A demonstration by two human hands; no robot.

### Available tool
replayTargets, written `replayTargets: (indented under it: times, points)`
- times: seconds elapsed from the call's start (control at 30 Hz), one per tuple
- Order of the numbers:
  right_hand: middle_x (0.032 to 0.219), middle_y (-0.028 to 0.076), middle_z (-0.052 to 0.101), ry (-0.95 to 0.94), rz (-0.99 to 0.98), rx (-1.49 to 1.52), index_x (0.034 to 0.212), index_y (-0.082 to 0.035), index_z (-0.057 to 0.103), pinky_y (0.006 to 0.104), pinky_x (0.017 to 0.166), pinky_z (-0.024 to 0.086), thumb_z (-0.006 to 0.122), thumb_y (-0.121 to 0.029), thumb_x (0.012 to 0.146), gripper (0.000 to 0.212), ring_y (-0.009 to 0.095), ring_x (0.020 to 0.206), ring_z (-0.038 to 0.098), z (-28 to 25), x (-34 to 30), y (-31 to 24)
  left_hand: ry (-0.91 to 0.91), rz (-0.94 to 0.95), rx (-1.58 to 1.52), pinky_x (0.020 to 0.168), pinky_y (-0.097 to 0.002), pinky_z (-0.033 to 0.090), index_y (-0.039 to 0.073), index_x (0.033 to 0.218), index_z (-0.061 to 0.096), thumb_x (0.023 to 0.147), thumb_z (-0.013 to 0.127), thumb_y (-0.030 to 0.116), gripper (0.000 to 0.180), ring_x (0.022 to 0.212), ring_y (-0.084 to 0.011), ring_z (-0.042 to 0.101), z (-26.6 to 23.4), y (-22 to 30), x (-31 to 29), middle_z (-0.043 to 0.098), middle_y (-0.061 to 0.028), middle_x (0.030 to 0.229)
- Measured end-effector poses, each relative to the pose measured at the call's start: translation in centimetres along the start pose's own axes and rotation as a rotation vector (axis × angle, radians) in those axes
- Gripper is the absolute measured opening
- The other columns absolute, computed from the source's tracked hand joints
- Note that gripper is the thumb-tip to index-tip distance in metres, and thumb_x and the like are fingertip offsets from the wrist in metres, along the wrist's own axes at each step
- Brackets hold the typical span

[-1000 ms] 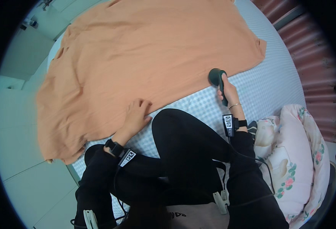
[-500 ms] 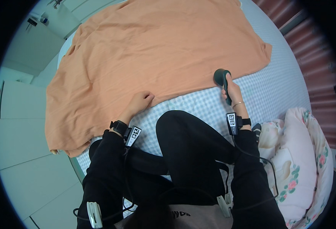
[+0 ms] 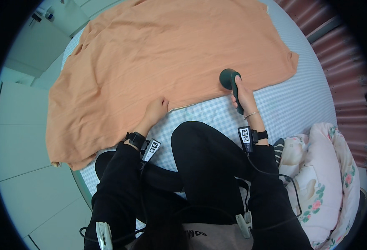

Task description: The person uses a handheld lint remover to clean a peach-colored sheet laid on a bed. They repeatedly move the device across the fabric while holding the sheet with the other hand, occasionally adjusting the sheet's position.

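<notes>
An orange blanket point(image 3: 162, 50) lies spread over the bed, with some wrinkles on its left part. My right hand point(image 3: 245, 96) is wrapped round the handle of a dark green fabric shaver point(image 3: 227, 78). The round head of the shaver is on the blanket near its front edge; whether it touches cannot be made out. My left hand point(image 3: 156, 111) is closed at the front edge of the blanket, its curled fingers on the cloth at the hem. Its fingertips are hidden.
A blue-and-white checked sheet point(image 3: 204, 111) covers the bed. My bent knee point(image 3: 196, 137) rises between my arms. On the right lies a pink floral quilt point(image 3: 317, 187). Cables run from the wrist trackers point(image 3: 246, 139) along my arms. Pale cabinets point(image 3: 25, 150) stand at the left.
My right hand has carried the fabric shaver a little to the left and farther up onto the blanket. The left hand keeps nearly the same place at the edge.
</notes>
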State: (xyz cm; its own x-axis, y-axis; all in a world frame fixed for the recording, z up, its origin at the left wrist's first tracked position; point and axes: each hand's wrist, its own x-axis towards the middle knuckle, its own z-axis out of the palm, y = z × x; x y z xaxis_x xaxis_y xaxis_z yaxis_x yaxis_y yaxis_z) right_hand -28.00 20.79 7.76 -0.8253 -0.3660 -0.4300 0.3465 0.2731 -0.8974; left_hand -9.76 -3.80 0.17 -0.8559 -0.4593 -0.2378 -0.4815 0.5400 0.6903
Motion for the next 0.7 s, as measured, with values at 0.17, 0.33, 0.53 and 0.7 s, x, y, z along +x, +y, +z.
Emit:
replayTargets:
  times: [0.17,0.33,0.53,0.7]
  points:
    - [0.048,0.002,0.046,0.002,0.034,-0.024,0.071,-0.003,0.054,0.0215,0.034,0.032,0.048,-0.054,0.089,0.055,0.009,0.035,0.042,-0.9,1.1,0.6,-0.001,0.17,-0.011,0.063,-0.033,0.045,-0.001,0.081,0.058,0.09,0.049,0.016,0.021,0.065,-0.0213,0.057,0.2,-0.2,-2.2,0.06,-0.0122,0.07]
    - [0.048,0.002,0.047,0.072,0.034,0.028,0.07,-0.003,0.053,0.0226,0.034,0.032,0.048,-0.054,0.09,0.054,0.009,0.035,0.042,-1.8,0.7,1.5,0.035,0.179,-0.109,0.068,-0.0394,0.045,-0.003,0.08,0.056,0.088,0.049,0.014,0.02,0.073,-0.0336,0.057,0.2,0.0,-3.7,0.059,-0.0197,0.078]
    - [0.048,0.003,0.048,0.281,-0.08,0.004,0.075,0.0,0.058,0.0236,0.036,0.034,0.049,-0.053,0.09,0.055,0.01,0.036,0.043,-4.2,-0.1,2.6,0.149,0.108,-0.1,0.067,-0.04,0.044,-0.002,0.083,0.055,0.09,0.049,0.016,0.02,0.073,-0.0336,0.057,0.6,0.2,-2.9,0.059,-0.0198,0.077]
    - [0.054,0.011,0.057,0.598,-0.022,-0.338,0.081,-0.001,0.064,0.0306,0.045,0.044,0.047,-0.059,0.086,0.061,0.02,0.043,0.055,-8.9,-1.1,5.5,0.258,0.059,-0.11,0.065,-0.04,0.044,-0.001,0.084,0.055,0.091,0.049,0.017,0.02,0.071,-0.0338,0.058,0.4,0.0,-1.9,0.06,-0.0198,0.076]
